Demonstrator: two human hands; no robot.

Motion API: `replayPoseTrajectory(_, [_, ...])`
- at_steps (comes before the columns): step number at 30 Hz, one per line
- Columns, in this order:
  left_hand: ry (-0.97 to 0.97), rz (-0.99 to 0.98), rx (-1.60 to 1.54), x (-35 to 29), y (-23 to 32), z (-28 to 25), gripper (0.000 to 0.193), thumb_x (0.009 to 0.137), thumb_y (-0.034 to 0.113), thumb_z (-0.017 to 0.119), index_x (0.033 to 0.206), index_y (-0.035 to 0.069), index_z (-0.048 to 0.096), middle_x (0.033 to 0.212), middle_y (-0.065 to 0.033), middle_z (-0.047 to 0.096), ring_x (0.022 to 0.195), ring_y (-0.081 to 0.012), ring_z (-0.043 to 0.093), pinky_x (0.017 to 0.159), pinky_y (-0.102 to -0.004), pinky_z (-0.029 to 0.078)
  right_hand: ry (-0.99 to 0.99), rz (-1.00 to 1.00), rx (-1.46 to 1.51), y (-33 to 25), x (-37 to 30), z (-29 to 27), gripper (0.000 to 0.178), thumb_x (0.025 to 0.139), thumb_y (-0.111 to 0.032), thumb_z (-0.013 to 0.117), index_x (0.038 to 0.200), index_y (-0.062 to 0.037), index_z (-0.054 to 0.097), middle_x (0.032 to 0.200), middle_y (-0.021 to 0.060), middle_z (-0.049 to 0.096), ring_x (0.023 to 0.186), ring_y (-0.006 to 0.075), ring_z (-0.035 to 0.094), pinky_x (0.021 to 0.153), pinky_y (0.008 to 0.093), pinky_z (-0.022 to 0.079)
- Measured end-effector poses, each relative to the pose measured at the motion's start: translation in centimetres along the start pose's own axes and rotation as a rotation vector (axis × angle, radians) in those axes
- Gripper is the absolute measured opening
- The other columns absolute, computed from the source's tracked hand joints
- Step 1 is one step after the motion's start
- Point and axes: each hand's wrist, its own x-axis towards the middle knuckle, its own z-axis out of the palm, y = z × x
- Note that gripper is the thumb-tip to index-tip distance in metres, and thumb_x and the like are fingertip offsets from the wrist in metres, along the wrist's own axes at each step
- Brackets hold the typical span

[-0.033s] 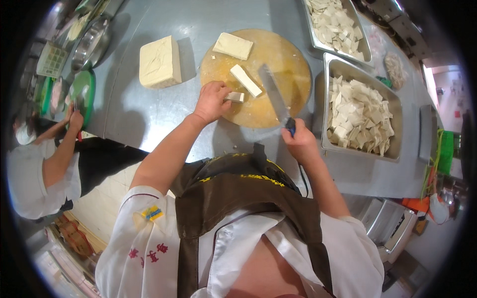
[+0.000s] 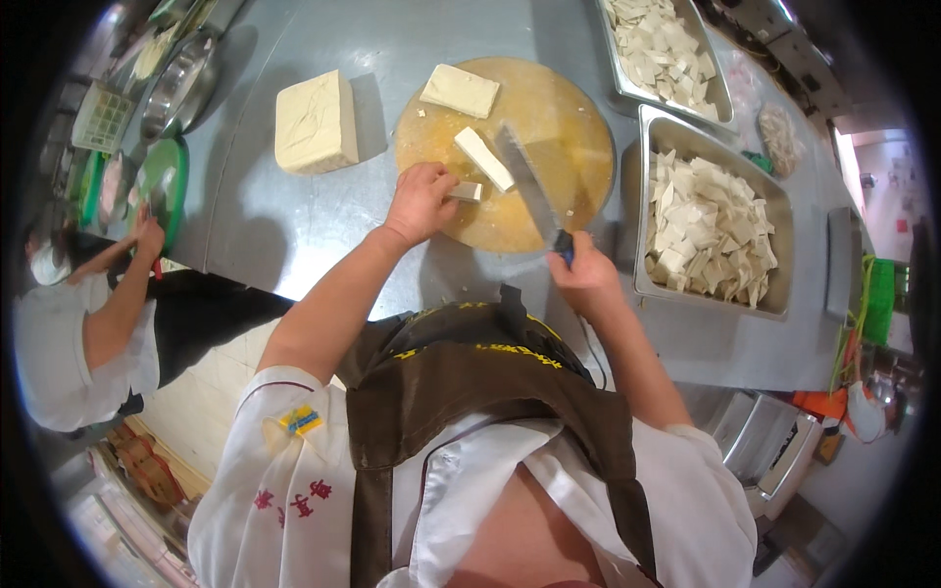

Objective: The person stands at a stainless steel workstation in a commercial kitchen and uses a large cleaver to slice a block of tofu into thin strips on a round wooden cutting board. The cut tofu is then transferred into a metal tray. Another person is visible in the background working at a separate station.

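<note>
Here's the right hand (image 2: 585, 274), low on the right side of the round board (image 2: 559, 93), closed firmly around the handle of the knife (image 2: 529, 181), the blade reaching far and slightly left so its length lies across the board rather than toward the body. Over to the left hand (image 2: 421, 201): fingers curled down over the short pale piece (image 2: 469, 192), gripping it at the board's near-left edge, probably to keep it steady, with one end poking out right, clear of the fingertips and facing the knife side. Just beyond that end lies the pale strip (image 2: 484, 159), slanting close beside the blade; whether the two touch, I can't tell. The flat slab (image 2: 460, 90) sits at the board's far-left part, which seems to leave the middle free for the blade. Left of the board, on the metal worktop (image 2: 245, 176), stands the big pale block (image 2: 316, 122), off the cutting surface yet within the left arm's reach. And look right: the near tray (image 2: 784, 245), heaped with pale slices (image 2: 711, 230), stands just beside the board on the knife-hand side, a handy spot, I'd judge, with the far tray (image 2: 725, 93) behind it, similarly loaded.
</note>
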Motion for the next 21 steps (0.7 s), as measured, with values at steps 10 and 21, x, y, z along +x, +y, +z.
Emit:
replayPoseTrajectory(10, [-0.002,-0.109,0.033,-0.9,0.4,1.0,0.034,0.073,0.010,0.067,0.107,0.013,0.068,0.109,-0.0117,0.058,0.110,-0.0314,0.053,0.097,-0.0446,0.041,-0.267,-0.050,-0.168,-4.6,1.3,0.5,0.038,0.091,-0.034,0.056,0.106,-0.0002,0.049,0.092,0.0270,0.066,0.089,0.0460,0.062,0.079,0.0527,0.048])
replayPoseTrajectory(21, [0.037,-0.126,0.055,-1.2,0.2,1.6,0.034,0.071,0.008,0.067,0.105,0.012,0.068,0.109,-0.0114,0.058,0.109,-0.0311,0.053,0.097,-0.0434,0.041,-0.292,-0.021,-0.149,-2.7,2.4,2.8,0.038,0.091,-0.033,0.056,0.106,0.0004,0.047,0.095,0.0274,0.066,0.092,0.0461,0.062,0.080,0.0525,0.048])
